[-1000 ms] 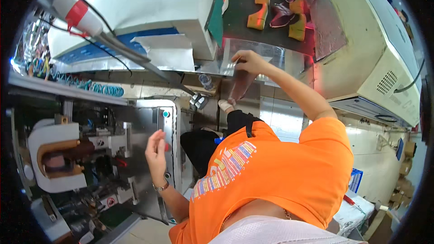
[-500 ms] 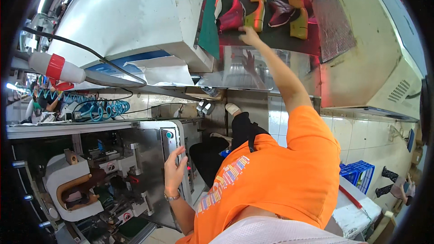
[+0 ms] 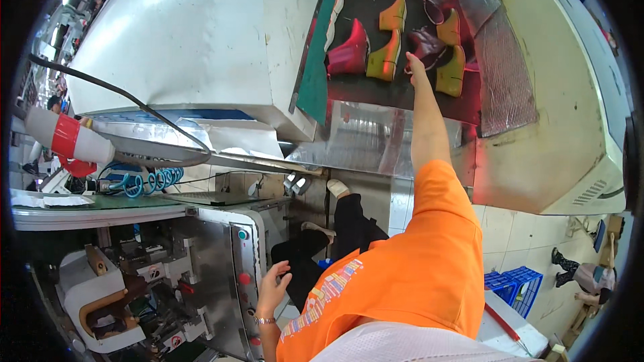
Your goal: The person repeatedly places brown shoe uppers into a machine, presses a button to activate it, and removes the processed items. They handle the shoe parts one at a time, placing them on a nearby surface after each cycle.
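Overhead, mostly — notes as the view stood:

Right hand [image 3: 416, 67]: stretched far up and forward onto the dark belt [image 3: 376, 90] inside the machine opening; fingers lay against the dark brown shoe [image 3: 426, 45]. Whether they had closed round it, I could not tell; the hand hid its own grip.

Dark brown shoe: on the belt, between an olive shoe [image 3: 385, 58] and another olive shoe [image 3: 451, 72], just beside both.

Other shoes: a magenta one [image 3: 349, 53] to the left, a mustard one [image 3: 394, 15] farther back; all stood heel-up in a loose row, likely as the belt carried them.

Left hand [image 3: 272, 289]: low, open, fingers spread, holding nothing; near the grey control panel [image 3: 243, 261] with its red button [image 3: 244, 278], not touching it.

Posture: arm at full reach, probably because the belt sat high.
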{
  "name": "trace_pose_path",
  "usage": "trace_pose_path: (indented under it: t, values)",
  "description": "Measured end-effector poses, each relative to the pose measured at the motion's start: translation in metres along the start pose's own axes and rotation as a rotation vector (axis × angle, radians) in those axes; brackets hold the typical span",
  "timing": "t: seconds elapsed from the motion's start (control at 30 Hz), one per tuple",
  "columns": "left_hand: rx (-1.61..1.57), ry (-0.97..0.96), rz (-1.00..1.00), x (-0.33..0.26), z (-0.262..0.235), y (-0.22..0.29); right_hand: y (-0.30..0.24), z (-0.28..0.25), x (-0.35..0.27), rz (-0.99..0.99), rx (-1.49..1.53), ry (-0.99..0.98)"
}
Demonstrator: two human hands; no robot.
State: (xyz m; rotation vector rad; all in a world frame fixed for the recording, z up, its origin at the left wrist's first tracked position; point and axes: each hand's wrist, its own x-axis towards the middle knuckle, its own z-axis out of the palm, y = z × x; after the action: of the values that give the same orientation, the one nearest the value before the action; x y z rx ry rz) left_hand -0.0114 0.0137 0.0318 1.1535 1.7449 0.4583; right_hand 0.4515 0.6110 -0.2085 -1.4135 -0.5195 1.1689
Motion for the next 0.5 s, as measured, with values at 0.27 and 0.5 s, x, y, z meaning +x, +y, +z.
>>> trace_pose_path:
  t: [0.27, 0.5]
  values:
    - [-0.356, 0.008, 0.042, 0.031, 0.000, 0.018, -0.111, -0.023, -0.089, -0.075, 0.029, 0.018]
    - [-1.551, -0.542, -0.004, 0.082, 0.039, 0.099, -0.201, -0.037, -0.359, -0.239, 0.108, -0.887]
